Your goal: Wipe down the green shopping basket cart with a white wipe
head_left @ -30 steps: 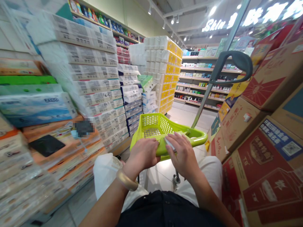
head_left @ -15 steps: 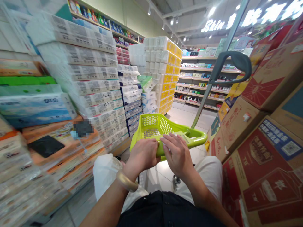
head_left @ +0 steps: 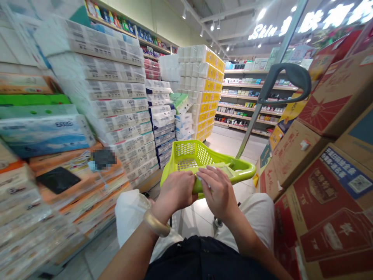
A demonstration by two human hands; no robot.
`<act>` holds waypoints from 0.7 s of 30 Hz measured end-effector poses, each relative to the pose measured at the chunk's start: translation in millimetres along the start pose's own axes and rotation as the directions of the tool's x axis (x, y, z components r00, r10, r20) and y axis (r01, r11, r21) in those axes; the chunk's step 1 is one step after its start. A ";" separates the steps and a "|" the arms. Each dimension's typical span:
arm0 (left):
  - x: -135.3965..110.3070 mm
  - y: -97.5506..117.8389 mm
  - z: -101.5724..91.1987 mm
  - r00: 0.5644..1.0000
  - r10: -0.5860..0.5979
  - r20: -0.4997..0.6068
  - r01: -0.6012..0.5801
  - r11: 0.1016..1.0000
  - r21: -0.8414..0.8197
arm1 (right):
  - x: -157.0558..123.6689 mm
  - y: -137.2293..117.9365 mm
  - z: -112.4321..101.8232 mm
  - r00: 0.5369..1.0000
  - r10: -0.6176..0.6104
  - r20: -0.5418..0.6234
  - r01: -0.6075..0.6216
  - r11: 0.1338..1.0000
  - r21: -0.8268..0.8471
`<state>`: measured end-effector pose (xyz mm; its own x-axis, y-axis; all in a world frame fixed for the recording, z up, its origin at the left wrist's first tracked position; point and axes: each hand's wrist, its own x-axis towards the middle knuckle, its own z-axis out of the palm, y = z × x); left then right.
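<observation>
A lime-green shopping basket [head_left: 175,155] with perforated sides stands in front of my knees, and no goods show in the visible part of its inside. My left hand [head_left: 179,188], with a gold bangle on its wrist, is wrapped round the basket's near rim. Beside it, my right hand [head_left: 218,190] lies over the same rim with its fingers stretched out. A grey loop grip [head_left: 265,85] on a metal bar rises from the basket's right side. The underside of the left fingers is hidden.
Packs of tissue [head_left: 122,89] are stacked high on the left; a dark flat object [head_left: 58,180] lies on lower orange packs. Yellow-sided packs [head_left: 210,81] stand further back. Cardboard cartons [head_left: 323,190] line the right. Shelves of goods [head_left: 244,93] and tiled floor [head_left: 223,134] lie ahead.
</observation>
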<state>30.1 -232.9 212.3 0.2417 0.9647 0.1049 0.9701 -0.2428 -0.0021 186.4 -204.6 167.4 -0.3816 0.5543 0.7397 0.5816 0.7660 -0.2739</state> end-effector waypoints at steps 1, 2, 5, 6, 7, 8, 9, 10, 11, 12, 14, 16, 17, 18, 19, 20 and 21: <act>0.0 0.1 0.0 1.000 -0.001 0.004 0.001 1.000 0.007 | 0.1 5.1 -1.8 1.000 0.019 -0.011 -0.019 1.000 -0.001; 0.1 0.3 -0.1 1.000 -0.005 0.011 0.005 1.000 0.016 | 0.1 12.5 -4.2 0.998 0.050 -0.031 -0.050 0.999 -0.009; 0.4 0.9 -0.5 0.999 -0.019 0.027 0.019 1.000 0.021 | -1.2 35.3 -11.3 0.981 0.151 -0.120 -0.157 0.987 -0.044; 0.4 1.0 -0.7 0.999 -0.025 0.031 0.024 1.000 0.019 | -2.1 38.4 -12.0 0.975 0.172 -0.143 -0.181 0.982 -0.053; 0.3 0.9 -1.0 0.999 -0.032 0.034 0.032 0.999 0.017 | -3.3 38.1 -11.7 0.971 0.179 -0.158 -0.190 0.980 -0.060; 0.1 0.8 -1.3 0.999 -0.038 0.036 0.038 0.999 0.015 | -4.4 34.5 -10.3 0.973 0.170 -0.158 -0.181 0.981 -0.064; -0.1 0.6 -1.6 0.999 -0.041 0.036 0.041 0.999 0.014 | -5.4 28.6 -8.3 0.979 0.146 -0.143 -0.156 0.986 -0.064; -0.3 0.2 -1.8 0.999 -0.040 0.033 0.040 0.999 0.012 | -6.1 21.7 -6.1 0.986 0.114 -0.119 -0.122 0.991 -0.061; -0.5 -0.2 -2.0 0.999 -0.035 0.030 0.034 0.999 0.013 | -6.4 15.2 -4.1 0.992 0.081 -0.093 -0.086 0.995 -0.054; -0.6 -0.6 -2.1 0.999 -0.026 0.024 0.026 1.000 0.014 | -6.5 10.8 -2.9 0.996 0.056 -0.070 -0.059 0.997 -0.042; -0.7 -1.5 -1.8 1.000 -0.008 0.018 0.008 1.000 0.024 | -6.0 11.4 -3.4 0.998 0.046 -0.053 -0.047 0.999 -0.026; -0.5 -2.2 -1.2 1.000 -0.002 0.018 0.002 0.999 0.033 | -5.6 24.5 -7.3 0.993 0.084 -0.086 -0.087 0.996 -0.026; -0.4 -2.5 -0.9 1.000 -0.004 0.017 0.003 0.999 0.034 | -5.7 33.4 -9.7 0.987 0.114 -0.115 -0.118 0.993 -0.029; -0.4 -2.6 -0.6 1.000 -0.007 0.016 0.006 0.999 0.032 | -6.1 41.8 -11.8 0.979 0.146 -0.146 -0.152 0.988 -0.034; -0.4 -2.7 -0.5 1.000 -0.009 0.016 0.009 1.000 0.028 | -6.7 48.3 -13.3 0.969 0.175 -0.176 -0.185 0.982 -0.042; -0.4 -2.8 -0.4 1.000 -0.011 0.016 0.010 1.000 0.024 | -7.7 51.6 -13.7 0.960 0.198 -0.198 -0.212 0.976 -0.051; -0.5 -2.8 -0.4 1.000 -0.011 0.016 0.011 1.000 0.021 | -8.9 51.1 -13.1 0.955 0.210 -0.210 -0.227 0.972 -0.061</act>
<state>27.2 -232.8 212.7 0.2312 0.9688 0.0890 0.9729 -0.2302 -0.0215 228.9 -174.6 154.9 -0.0908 0.6218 0.7779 0.6956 0.5986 -0.3972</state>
